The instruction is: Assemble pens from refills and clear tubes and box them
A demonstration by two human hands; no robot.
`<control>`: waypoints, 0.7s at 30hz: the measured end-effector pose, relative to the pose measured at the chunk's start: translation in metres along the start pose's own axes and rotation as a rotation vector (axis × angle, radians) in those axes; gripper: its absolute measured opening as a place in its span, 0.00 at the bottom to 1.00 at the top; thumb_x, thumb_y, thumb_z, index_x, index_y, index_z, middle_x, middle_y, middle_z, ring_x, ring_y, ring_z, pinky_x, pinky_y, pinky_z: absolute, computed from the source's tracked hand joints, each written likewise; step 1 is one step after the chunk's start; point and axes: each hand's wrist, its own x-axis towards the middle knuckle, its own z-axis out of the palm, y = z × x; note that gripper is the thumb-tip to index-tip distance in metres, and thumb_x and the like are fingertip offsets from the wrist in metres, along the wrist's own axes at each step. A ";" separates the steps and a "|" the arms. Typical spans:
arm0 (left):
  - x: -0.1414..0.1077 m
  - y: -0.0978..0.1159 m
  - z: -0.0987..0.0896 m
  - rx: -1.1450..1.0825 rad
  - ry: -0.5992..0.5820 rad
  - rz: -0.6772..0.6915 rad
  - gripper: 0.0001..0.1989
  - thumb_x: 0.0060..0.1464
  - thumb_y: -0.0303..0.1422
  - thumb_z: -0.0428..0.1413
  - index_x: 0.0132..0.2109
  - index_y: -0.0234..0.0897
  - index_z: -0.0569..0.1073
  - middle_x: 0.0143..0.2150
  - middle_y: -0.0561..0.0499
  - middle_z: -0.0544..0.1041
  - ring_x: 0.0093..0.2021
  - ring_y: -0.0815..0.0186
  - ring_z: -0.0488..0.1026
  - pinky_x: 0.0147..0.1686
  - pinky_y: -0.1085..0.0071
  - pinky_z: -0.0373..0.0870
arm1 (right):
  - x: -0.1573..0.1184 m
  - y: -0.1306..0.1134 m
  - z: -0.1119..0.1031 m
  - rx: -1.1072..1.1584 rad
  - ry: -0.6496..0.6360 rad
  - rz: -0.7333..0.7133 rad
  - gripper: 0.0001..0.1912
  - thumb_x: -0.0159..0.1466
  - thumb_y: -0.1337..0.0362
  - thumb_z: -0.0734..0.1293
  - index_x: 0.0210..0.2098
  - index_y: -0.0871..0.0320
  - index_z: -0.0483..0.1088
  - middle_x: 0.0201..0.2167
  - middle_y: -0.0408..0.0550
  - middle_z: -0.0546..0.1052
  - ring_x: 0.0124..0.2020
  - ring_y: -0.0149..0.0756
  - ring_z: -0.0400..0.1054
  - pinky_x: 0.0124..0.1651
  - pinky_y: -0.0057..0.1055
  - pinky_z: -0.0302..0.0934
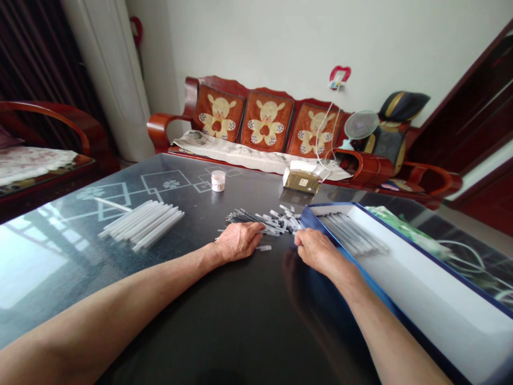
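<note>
Two hands close together at a pile of small grey-and-white plastic pieces (266,221) on the dark glass table (240,331)

The left hand (236,241) lies flat and open with fingertips on the pile's near edge, holding nothing visible; the right hand (315,250) curls almost closed at the pile's right end, and I cannot tell if it pinches a piece. Working this near keeps the pieces inside reach. A loose white piece (263,248) lies just under the left hand, the blue-edged box (425,289) with grey rods (352,233) is right, and a bundle of white tubes (140,224) is left
</note>
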 end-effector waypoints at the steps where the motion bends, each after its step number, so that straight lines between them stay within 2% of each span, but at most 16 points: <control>1: 0.000 0.000 0.000 -0.003 -0.002 0.002 0.14 0.63 0.33 0.45 0.51 0.35 0.70 0.43 0.44 0.79 0.42 0.59 0.78 0.41 0.66 0.74 | 0.002 -0.001 0.002 0.124 0.052 -0.046 0.12 0.52 0.78 0.62 0.30 0.60 0.73 0.32 0.52 0.77 0.36 0.40 0.73 0.41 0.33 0.64; 3: 0.000 0.001 -0.001 -0.009 0.004 0.004 0.14 0.63 0.33 0.45 0.50 0.35 0.70 0.43 0.45 0.79 0.42 0.59 0.78 0.41 0.66 0.74 | 0.006 -0.005 0.007 0.457 0.124 -0.127 0.08 0.54 0.73 0.64 0.33 0.59 0.71 0.32 0.48 0.77 0.34 0.36 0.73 0.40 0.31 0.65; 5: -0.001 0.001 -0.001 -0.015 0.014 0.008 0.13 0.63 0.33 0.45 0.50 0.35 0.70 0.43 0.45 0.79 0.41 0.59 0.78 0.40 0.66 0.74 | 0.010 -0.012 0.013 0.783 0.139 -0.163 0.08 0.55 0.67 0.65 0.36 0.58 0.69 0.32 0.45 0.76 0.33 0.34 0.73 0.38 0.31 0.66; 8: -0.001 0.001 -0.001 -0.021 0.040 0.027 0.13 0.63 0.32 0.46 0.49 0.35 0.70 0.42 0.44 0.79 0.41 0.60 0.78 0.40 0.67 0.74 | 0.014 -0.019 0.021 1.023 0.145 -0.168 0.14 0.54 0.62 0.68 0.39 0.57 0.68 0.34 0.46 0.76 0.34 0.34 0.73 0.39 0.32 0.68; 12: -0.001 0.000 0.000 -0.032 0.093 0.073 0.12 0.63 0.32 0.46 0.49 0.34 0.70 0.42 0.43 0.79 0.41 0.60 0.78 0.40 0.67 0.74 | 0.017 -0.019 0.031 1.047 0.215 -0.200 0.14 0.52 0.64 0.68 0.38 0.58 0.71 0.39 0.49 0.76 0.37 0.35 0.73 0.44 0.37 0.70; 17: -0.001 0.001 -0.001 -0.051 0.130 0.133 0.13 0.63 0.32 0.46 0.49 0.32 0.70 0.40 0.43 0.78 0.40 0.60 0.78 0.39 0.67 0.74 | 0.018 -0.018 0.038 0.961 0.287 -0.250 0.07 0.53 0.65 0.68 0.32 0.58 0.74 0.44 0.52 0.76 0.42 0.37 0.74 0.48 0.38 0.70; 21: -0.001 0.003 -0.002 -0.045 0.119 0.158 0.12 0.63 0.33 0.45 0.47 0.32 0.70 0.36 0.45 0.77 0.36 0.62 0.77 0.37 0.68 0.73 | 0.016 -0.020 0.038 0.852 0.266 -0.224 0.08 0.58 0.65 0.66 0.37 0.57 0.75 0.39 0.49 0.79 0.38 0.36 0.75 0.47 0.37 0.70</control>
